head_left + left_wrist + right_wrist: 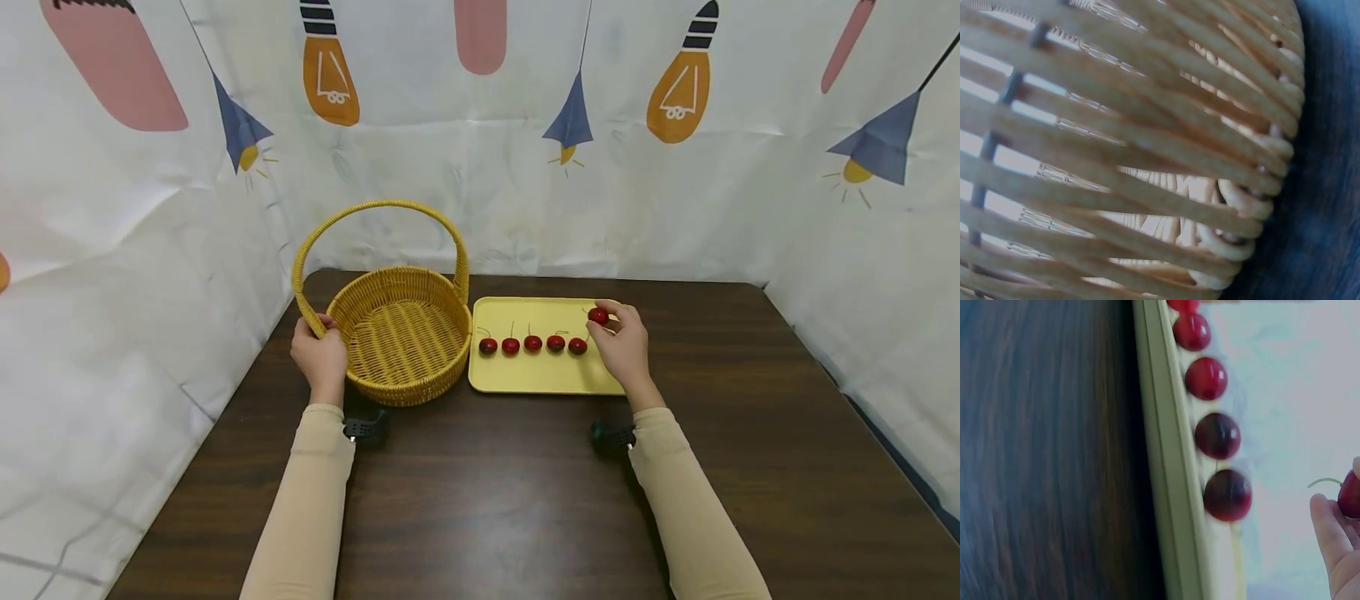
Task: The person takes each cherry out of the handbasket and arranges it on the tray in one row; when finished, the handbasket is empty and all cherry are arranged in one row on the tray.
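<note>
A yellow wicker basket (405, 383) with a tall arched handle stands on the left of the table. My left hand (321, 354) grips the foot of its handle on the left side; only the basket's weave (1147, 137) shows in the left wrist view, not the hand. To the right of the basket lies a yellow tray (525, 379) with a row of several dark red cherries (532, 343). Over the tray's right end my right hand (624, 342) pinches one cherry (597, 316) between thumb and fingers. That cherry's green stem shows in the right wrist view.
Both things stand on a dark brown wooden table (495, 500). A white cloth (465, 208) printed with lamps and bulbs hangs behind and at both sides. Each wrist wears a dark camera (367, 427). The basket's right side is close beside the tray.
</note>
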A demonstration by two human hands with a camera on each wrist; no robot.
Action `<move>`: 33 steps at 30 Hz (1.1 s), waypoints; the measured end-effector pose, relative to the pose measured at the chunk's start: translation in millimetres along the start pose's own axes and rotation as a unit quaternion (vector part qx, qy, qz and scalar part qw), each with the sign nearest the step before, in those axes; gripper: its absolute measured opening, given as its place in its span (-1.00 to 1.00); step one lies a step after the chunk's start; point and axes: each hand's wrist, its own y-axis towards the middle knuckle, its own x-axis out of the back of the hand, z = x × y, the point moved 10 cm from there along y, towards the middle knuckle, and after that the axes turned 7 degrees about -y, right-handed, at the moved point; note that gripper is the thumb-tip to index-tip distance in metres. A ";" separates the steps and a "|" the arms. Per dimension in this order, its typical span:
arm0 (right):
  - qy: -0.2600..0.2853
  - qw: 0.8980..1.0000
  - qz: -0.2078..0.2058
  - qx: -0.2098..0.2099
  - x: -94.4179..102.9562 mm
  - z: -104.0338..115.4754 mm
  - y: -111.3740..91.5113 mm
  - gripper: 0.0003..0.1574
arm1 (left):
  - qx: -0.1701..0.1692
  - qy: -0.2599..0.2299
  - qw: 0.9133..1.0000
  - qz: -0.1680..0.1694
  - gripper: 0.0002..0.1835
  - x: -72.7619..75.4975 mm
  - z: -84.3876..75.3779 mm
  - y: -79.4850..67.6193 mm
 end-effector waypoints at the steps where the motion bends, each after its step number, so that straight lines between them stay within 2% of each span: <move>1: -0.006 1.000 -0.003 -0.003 3.0 -4.1 0.8 -0.53 | 0.001 -0.001 1.000 0.000 -0.79 -0.1 0.4 0.1; 6: -0.054 0.998 -0.011 -0.020 13.6 -23.1 2.3 -0.50 | 0.000 0.011 1.000 -0.004 -0.79 0.9 1.1 0.2; 11: -0.121 0.992 -0.008 -0.039 17.1 -38.1 2.7 -0.52 | -0.005 0.018 1.000 -0.007 -0.81 2.0 -0.5 0.4; 16: -0.141 0.987 0.001 -0.072 16.7 -53.1 2.3 -0.54 | -0.006 0.015 1.000 -0.006 -0.81 0.8 -1.6 -0.5; 25: -0.136 0.978 0.085 -0.132 9.6 -74.7 -0.6 -0.57 | -0.004 0.018 1.000 -0.006 -0.82 -0.5 0.3 0.1; 33: -0.177 0.964 0.157 -0.120 -1.0 -72.3 -5.6 -0.50 | 0.000 0.017 1.000 -0.005 -0.82 0.1 -0.2 -0.1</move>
